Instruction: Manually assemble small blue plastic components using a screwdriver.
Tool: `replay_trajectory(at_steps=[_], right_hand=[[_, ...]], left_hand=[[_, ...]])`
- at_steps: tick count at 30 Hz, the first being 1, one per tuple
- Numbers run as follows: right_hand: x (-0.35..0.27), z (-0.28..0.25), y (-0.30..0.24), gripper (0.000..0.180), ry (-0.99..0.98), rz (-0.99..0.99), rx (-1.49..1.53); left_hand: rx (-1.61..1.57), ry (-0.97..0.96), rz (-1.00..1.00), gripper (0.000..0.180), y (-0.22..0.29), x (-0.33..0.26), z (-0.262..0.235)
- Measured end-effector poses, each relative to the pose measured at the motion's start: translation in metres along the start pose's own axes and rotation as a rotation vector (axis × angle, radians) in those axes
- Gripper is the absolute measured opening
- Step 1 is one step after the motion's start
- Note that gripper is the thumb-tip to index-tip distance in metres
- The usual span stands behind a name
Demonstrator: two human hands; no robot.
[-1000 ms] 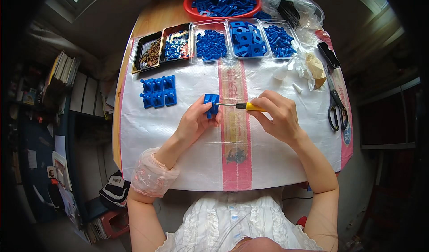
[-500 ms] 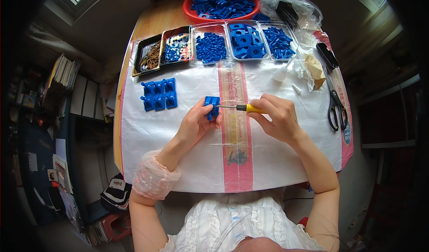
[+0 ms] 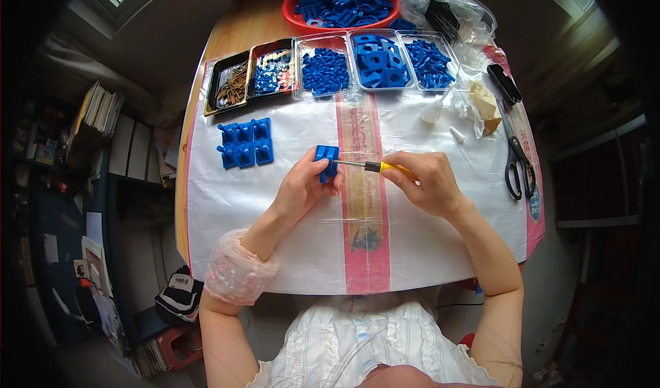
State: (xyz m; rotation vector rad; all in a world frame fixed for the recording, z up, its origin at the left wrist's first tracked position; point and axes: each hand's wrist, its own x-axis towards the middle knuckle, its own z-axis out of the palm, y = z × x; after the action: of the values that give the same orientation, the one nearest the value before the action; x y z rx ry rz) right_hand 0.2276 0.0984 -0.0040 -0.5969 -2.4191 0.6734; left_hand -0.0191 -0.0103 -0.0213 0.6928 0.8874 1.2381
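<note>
My left hand grips a small blue plastic part just above the white woven sheet that covers the table. My right hand holds a screwdriver with a yellow handle; its metal shaft points left and its tip meets the side of the blue part. Several finished-looking blue parts lie in a group to the left of my left hand.
Along the far edge stand trays: a dark tray with brown pieces, a tray with small mixed bits, and clear trays of blue parts. A red basin of blue parts sits behind. Black scissors lie at right.
Both hands stay in nearly the same place with the screwdriver against the blue part; only slight shifts of the fingers show.
</note>
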Motion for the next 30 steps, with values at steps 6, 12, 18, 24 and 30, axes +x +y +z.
replay_trajectory(at_steps=[6, 12, 18, 24, 30], right_hand=[[0.0028, 0.0054, -0.0037, 0.022, 0.114, -0.002, 0.111], [0.0028, 0.0026, -0.0019, 0.023, 0.074, -0.014, 0.086], [0.0034, 0.0017, 0.0003, 0.021, 0.086, -0.05, -0.071], [0.0052, 0.002, -0.0008, 0.018, 0.105, -0.082, -0.121], [0.0027, 0.0047, 0.003, 0.016, 0.05, -0.037, -0.056]], left_hand=[[-0.01, 0.0, 0.005, 0.022, 0.0002, -0.0008, -0.0005], [-0.014, 0.01, -0.001, 0.021, 0.0007, -0.0012, -0.0003], [0.003, 0.026, -0.009, 0.021, 0.0007, -0.0009, -0.0005], [0.002, 0.021, -0.006, 0.022, 0.0002, -0.0004, -0.0005], [0.007, 0.015, -0.003, 0.023, -0.0008, -0.0001, -0.0006]])
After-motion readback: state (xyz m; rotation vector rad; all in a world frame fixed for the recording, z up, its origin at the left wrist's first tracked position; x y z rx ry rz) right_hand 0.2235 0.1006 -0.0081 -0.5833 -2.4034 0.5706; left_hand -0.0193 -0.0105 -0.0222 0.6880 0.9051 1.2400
